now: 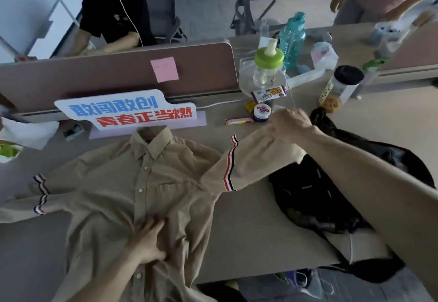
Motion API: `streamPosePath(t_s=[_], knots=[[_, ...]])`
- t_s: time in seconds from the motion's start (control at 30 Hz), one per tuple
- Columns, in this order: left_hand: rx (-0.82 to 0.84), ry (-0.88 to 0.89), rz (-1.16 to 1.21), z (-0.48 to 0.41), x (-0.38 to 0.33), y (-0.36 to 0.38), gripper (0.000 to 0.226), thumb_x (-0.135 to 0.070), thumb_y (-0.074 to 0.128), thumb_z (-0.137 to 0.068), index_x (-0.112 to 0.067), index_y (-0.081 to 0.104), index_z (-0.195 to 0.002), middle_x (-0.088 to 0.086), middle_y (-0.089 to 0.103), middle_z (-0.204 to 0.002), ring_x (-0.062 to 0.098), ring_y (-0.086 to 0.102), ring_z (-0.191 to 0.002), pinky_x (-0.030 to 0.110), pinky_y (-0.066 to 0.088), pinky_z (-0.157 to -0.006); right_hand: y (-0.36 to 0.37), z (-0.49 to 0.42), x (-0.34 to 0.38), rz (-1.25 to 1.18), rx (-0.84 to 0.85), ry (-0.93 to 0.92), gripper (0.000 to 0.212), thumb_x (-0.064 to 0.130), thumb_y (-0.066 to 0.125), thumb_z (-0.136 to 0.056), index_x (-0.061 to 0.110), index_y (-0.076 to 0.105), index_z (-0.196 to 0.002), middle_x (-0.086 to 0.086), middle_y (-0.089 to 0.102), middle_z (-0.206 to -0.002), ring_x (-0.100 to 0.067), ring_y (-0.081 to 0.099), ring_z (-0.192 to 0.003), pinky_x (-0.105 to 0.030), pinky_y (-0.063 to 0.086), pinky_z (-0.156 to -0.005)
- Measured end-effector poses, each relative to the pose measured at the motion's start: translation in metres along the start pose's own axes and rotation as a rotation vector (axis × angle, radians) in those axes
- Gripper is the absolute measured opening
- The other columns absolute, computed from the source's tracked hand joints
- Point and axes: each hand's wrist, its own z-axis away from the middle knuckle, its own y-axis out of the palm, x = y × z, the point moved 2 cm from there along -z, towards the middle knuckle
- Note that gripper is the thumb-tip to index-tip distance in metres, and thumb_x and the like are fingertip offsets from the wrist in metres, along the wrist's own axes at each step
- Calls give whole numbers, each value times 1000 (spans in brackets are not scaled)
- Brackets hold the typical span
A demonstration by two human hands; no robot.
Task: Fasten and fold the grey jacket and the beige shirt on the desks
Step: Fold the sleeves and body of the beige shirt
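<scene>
The beige shirt (113, 190) lies front up and buttoned on the desk (248, 225), collar toward the partition. My left hand (148, 240) presses flat on the button placket low on the shirt's front. My right hand (290, 125) grips the cuff end of the shirt's right-side sleeve (256, 157), which is stretched out and lifted above the desk. This sleeve carries red, white and navy stripes. The other sleeve lies flat to the left. A dark garment (331, 197) is heaped on the desk under my right forearm; I cannot tell whether it is the grey jacket.
A brown partition (94, 76) with a pink note and a lettered sign (128, 109) stands behind the shirt. Bottles, jars and snack packets (270, 69) crowd the back right. One person sits beyond the partition; another stands at the far right.
</scene>
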Motion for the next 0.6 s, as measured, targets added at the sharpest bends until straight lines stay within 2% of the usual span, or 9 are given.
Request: streamPosePath(t_s=[0.07,0.1,0.17,0.23,0.3,0.37,0.5,0.53,0.6], knots=[[-7,4,-2,-3,1,0,114,-53,73,-72,-23,5,-158,9,-4,-165,25,6,-152,31,15,-121,24,5,-5,-202,102,-36,30,56,51,-88,27,59,-90,-2,62,-96,-28,60,-99,-39,47,-84],[-4,4,-1,-2,1,0,114,-54,73,-71,-24,6,-158,9,-3,-165,26,6,-152,32,15,-121,33,5,-13,-314,55,-36,29,52,48,-91,26,61,-89,-2,64,-97,-28,60,-100,-41,48,-86],[6,-5,-4,-2,2,-2,117,-56,74,-66,-25,8,-158,10,-2,-165,28,8,-152,33,17,-121,42,8,-34,-547,-120,60,26,21,47,-95,13,70,-104,-10,68,-116,-31,59,-110,-39,45,-92],[22,-18,-13,-2,3,-2,118,-58,73,-63,-26,9,-158,10,-1,-165,30,8,-152,35,19,-121,52,17,-63,-707,-134,232,39,0,45,-90,15,69,-118,-10,63,-131,-31,55,-123,-36,41,-99],[35,-18,-27,-2,3,-1,117,-57,72,-64,-26,9,-158,10,-3,-165,31,7,-152,35,18,-121,70,31,-82,-656,84,239,62,-10,43,-82,29,61,-127,-8,54,-142,-29,49,-130,-36,41,-103],[49,-23,-32,-4,3,-1,117,-55,72,-65,-26,8,-158,11,-5,-165,31,6,-152,35,18,-122,87,43,-87,-470,285,127,84,-16,42,-78,38,44,-143,-2,37,-155,-27,39,-138,-36,38,-107],[74,-45,-47,-8,5,3,117,-54,72,-66,-26,6,-158,12,-8,-165,34,4,-152,36,19,-122,103,45,-73,-230,249,-7,91,5,56,-89,52,7,-150,4,12,-157,-30,27,-138,-46,32,-107],[81,-48,-48,-9,5,3,117,-54,72,-67,-26,5,-158,11,-8,-165,34,4,-152,37,19,-121,106,43,-68,-192,224,-22,87,14,60,-91,54,10,-149,3,10,-155,-31,26,-137,-48,32,-106],[89,-50,-70,-9,5,1,114,-54,71,-69,-26,6,-158,11,-5,-165,34,8,-151,37,20,-121,112,41,-60,-96,242,-23,64,26,62,-92,52,33,-143,1,10,-153,-30,23,-135,-48,30,-107]])
